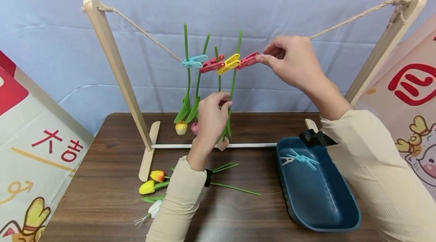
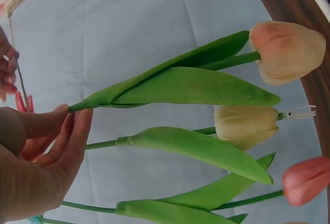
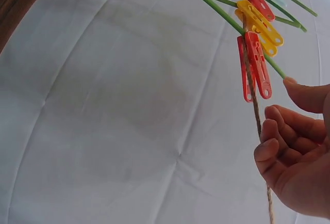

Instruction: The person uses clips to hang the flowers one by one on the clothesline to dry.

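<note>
Several tulips hang upside down from a rope [image 1: 139,29] by clothespins: light blue [image 1: 194,61], red [image 1: 212,64], yellow [image 1: 229,64] and, rightmost, another red clothespin [image 3: 259,64]. My left hand [image 1: 212,115] pinches the stem of the rightmost tulip [image 2: 291,53], just above its leaves; its blossom is pale peach. That red clothespin sits on the rope, across the same stem. My right hand [image 3: 299,157] is beside the clothespin's handles, fingers loosely bent, with a gap to the handles in the right wrist view. Whether its thumb touches the stem's end I cannot tell.
Wooden posts [image 1: 116,67] hold the rope, joined low down by a white bar [image 1: 252,145]. Loose tulips [image 1: 147,187] lie on the brown table [image 1: 102,204] under my left forearm. At right, a dark blue basin [image 1: 315,196] contains several clothespins [image 1: 301,158].
</note>
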The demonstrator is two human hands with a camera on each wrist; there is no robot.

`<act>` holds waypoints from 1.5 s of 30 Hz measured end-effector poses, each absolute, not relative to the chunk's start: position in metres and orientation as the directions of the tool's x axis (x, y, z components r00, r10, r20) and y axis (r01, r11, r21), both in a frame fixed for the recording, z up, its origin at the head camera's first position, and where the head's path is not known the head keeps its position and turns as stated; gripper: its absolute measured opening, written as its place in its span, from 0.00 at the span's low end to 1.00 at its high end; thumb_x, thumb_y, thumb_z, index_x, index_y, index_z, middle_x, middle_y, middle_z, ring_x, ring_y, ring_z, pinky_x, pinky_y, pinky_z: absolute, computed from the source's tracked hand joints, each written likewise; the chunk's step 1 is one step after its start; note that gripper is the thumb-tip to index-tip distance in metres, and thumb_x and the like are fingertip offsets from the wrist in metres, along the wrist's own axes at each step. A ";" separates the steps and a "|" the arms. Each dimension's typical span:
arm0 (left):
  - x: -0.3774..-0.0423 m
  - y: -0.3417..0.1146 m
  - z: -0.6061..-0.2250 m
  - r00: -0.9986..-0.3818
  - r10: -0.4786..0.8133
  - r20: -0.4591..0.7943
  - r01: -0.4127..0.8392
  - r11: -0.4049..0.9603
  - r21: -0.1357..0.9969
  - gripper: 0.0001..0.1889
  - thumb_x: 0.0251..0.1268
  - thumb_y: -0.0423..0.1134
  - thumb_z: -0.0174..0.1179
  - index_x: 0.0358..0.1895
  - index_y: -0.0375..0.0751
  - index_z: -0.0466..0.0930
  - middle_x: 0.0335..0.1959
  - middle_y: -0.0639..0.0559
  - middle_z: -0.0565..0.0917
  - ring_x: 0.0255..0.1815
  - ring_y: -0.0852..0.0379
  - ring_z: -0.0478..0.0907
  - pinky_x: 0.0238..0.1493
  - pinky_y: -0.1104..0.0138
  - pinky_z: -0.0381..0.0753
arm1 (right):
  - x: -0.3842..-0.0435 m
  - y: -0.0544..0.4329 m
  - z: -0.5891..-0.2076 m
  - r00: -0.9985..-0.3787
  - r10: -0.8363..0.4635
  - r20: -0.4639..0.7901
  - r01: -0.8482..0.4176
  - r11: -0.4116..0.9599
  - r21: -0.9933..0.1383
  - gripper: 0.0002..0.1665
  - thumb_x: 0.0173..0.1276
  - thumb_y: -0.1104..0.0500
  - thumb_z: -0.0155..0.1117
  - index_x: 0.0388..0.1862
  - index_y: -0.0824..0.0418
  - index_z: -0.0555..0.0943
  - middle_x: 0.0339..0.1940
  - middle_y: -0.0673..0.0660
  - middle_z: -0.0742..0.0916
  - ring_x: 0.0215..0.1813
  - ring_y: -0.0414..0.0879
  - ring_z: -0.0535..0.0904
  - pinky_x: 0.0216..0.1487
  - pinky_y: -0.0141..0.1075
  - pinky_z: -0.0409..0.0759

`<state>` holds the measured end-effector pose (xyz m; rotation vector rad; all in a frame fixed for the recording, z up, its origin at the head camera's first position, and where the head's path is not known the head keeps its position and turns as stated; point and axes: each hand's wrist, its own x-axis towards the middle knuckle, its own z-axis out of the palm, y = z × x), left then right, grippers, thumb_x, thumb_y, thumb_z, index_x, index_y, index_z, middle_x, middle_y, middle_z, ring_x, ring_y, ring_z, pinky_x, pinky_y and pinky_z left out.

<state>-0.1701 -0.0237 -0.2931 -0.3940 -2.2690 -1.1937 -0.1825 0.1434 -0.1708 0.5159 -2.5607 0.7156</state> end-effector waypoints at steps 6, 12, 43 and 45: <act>-0.169 -0.024 -0.293 -0.831 0.010 0.556 0.468 0.554 0.689 0.07 0.57 0.30 0.61 0.38 0.34 0.83 0.32 0.46 0.84 0.33 0.54 0.80 0.36 0.64 0.76 | -0.179 0.158 -0.180 -0.830 -0.223 0.512 -0.454 0.803 -0.386 0.11 0.60 0.58 0.65 0.28 0.67 0.83 0.21 0.58 0.82 0.25 0.46 0.72 0.27 0.31 0.65; -0.169 -0.025 -0.296 -0.835 0.010 0.551 0.463 0.554 0.692 0.06 0.58 0.31 0.61 0.38 0.34 0.83 0.33 0.46 0.84 0.33 0.54 0.80 0.36 0.64 0.76 | -0.178 0.177 -0.196 -0.863 -0.225 0.452 -0.416 0.825 -0.383 0.11 0.60 0.58 0.65 0.26 0.65 0.83 0.20 0.56 0.81 0.24 0.46 0.71 0.25 0.32 0.65; -0.155 -0.047 -0.353 -0.934 0.043 0.356 0.302 0.626 0.719 0.03 0.56 0.34 0.62 0.29 0.39 0.83 0.24 0.51 0.82 0.26 0.53 0.77 0.35 0.57 0.73 | -0.169 0.282 -0.410 -0.900 -0.328 -0.287 -0.074 0.764 -0.641 0.17 0.64 0.63 0.57 0.18 0.70 0.81 0.15 0.57 0.80 0.16 0.50 0.76 0.22 0.39 0.73; -0.154 -0.048 -0.356 -0.941 0.049 0.335 0.288 0.637 0.715 0.03 0.56 0.34 0.62 0.29 0.40 0.83 0.24 0.52 0.82 0.24 0.54 0.76 0.33 0.57 0.73 | -0.168 0.281 -0.420 -0.896 -0.315 -0.312 -0.052 0.773 -0.632 0.18 0.65 0.61 0.57 0.18 0.69 0.82 0.14 0.56 0.81 0.15 0.47 0.76 0.21 0.38 0.73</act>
